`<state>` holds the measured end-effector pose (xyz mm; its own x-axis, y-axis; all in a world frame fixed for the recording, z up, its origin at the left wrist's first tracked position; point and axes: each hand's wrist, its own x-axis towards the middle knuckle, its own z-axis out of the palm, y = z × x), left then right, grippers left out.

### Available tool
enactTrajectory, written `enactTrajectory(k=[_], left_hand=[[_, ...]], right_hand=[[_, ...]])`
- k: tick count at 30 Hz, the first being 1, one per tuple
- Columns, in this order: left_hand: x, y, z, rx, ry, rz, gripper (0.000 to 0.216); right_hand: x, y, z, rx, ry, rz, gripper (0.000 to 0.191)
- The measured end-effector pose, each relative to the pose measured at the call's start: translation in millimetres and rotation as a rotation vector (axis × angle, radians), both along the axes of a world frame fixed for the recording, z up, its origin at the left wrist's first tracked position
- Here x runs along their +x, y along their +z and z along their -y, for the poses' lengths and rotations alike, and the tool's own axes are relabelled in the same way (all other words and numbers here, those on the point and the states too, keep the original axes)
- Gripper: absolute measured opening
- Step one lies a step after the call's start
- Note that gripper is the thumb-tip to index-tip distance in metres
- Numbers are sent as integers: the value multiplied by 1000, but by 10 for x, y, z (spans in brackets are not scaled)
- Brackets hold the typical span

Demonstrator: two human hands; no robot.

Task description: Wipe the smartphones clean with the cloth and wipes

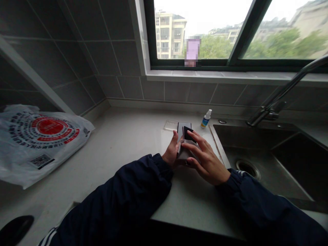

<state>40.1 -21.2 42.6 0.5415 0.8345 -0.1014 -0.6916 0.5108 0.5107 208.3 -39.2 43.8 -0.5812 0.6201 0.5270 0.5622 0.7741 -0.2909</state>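
The left hand (173, 150) and the right hand (207, 164) are positioned together near the rear of the surface (123, 147), just left of the sink's left rim. Between them is a flat, dark grey rectangular device (183, 129), standing tilted with its lower end toward the person. A black rectangular panel (188, 134) lies against its upper right portion, and a pale grey flat piece (186, 154) lies beneath the right palm; the exact connection between these parts cannot be determined from this view.

The left fingers (175, 138) are closed against the left edge of the device. The right fingers (194, 145) are spread and curved over the black panel and the device's right side, gripping the assembly from above. Both forearms are covered by dark navy sleeves (143, 184).

A clear plastic rectangular plate (170, 125) lies flat on the surface, just behind and left of the device. A small spray bottle (206, 119) with a white cap and blue label stands upright just behind and to the right. A printed white plastic bag (43, 141) lies at the left end of the surface, well apart from the hands. A stainless steel sink (256, 147) with a central drain (247, 167) occupies the right side, below an arched faucet (287, 89).
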Motion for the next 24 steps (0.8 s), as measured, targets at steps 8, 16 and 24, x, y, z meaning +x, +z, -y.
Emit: enactTrajectory(k=[8,16,24], left_hand=[[12,-116,12,84,-170,-3,90],[25,-54,8,18,-84,4,88],[-64,66,-27,-70,15,-21,92]], right_hand=[[22,-60,-51,16,-139,-18,50],[14,-17,-29,-35,-43,-11,41],[-15,23,39,-35,121,36,34]])
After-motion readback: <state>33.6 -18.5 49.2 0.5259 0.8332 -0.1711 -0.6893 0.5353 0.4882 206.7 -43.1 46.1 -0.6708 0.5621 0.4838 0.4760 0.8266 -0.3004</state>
